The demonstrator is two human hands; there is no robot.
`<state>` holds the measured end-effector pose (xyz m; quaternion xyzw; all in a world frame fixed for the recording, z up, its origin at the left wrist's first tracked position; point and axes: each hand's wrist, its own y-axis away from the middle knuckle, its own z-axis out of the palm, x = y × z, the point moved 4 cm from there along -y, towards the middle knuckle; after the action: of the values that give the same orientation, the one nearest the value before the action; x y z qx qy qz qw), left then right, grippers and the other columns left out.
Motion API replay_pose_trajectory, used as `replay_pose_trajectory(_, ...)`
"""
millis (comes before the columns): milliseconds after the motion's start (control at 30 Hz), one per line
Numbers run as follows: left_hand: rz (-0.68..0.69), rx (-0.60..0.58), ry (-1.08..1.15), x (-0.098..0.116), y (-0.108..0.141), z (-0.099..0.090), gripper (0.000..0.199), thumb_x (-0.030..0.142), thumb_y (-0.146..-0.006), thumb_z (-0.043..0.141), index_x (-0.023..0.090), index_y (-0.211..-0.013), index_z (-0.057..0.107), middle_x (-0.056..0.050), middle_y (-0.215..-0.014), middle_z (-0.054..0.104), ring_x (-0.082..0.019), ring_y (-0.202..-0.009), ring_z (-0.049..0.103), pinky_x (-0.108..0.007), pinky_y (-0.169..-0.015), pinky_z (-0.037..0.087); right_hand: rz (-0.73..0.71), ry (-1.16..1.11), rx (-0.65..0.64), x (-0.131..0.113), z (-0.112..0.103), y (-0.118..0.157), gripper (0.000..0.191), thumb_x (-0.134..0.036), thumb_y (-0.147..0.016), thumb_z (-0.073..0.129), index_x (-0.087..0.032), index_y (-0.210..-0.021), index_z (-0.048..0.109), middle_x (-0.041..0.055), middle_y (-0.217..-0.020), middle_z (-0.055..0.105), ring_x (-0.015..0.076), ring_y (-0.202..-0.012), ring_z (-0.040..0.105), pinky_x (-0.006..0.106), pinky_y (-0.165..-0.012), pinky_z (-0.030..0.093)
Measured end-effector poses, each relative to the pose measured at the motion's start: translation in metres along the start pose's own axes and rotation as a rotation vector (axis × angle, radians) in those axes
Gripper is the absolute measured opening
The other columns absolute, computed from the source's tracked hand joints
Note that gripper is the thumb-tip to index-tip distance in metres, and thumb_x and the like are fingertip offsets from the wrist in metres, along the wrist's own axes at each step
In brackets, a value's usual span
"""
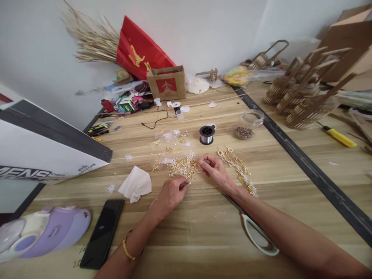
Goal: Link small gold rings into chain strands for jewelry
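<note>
My left hand is closed in a pinch at the near edge of a pile of small gold and clear beads; a tiny light piece shows by its fingertips, too small to name. My right hand is closed too, its fingertips pressed together at the pile's right side, and what they hold is hidden. Gold and clear beaded strands lie right of my right hand. A spool of clear thread stands beyond the hands. Scissors lie partly under my right forearm.
Left are a white tissue, a black phone, a purple bottle and a white box. A bead jar, small wooden lanterns and a yellow-handled tool are at right. Bags stand behind.
</note>
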<state>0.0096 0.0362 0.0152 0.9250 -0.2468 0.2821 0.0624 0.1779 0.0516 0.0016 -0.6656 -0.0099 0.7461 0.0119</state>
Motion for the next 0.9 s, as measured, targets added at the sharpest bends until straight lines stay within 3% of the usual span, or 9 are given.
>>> replay_pose_trajectory(467,-0.200,-0.070,0.501,-0.015,-0.003,0.002,0.021,0.033,-0.073,0.061,0.012,-0.072,0.064,0.004,-0.051,0.046,-0.008,-0.048,0.038,-0.020,-0.047,0.028,0.009,-0.068,0.026,0.003,-0.001,-0.003,0.029,-0.044,-0.075,0.062,-0.018,-0.072,0.051,-0.0049,-0.054,0.048,0.0073,-0.044,0.038,0.020,-0.040,0.028)
replay_pose_trajectory(900,-0.298,-0.173,0.804,-0.008,-0.002,-0.003,0.030,0.040,-0.076,0.061,0.011,-0.074,0.064,0.001,-0.055,0.054,-0.008,-0.051,0.044,-0.019,-0.050,0.036,0.094,-0.217,0.047,0.005,-0.003,-0.005,0.034,-0.048,-0.068,0.067,-0.018,-0.069,0.052,-0.0023,-0.061,0.055,0.0064,-0.044,0.041,0.019,-0.038,0.031)
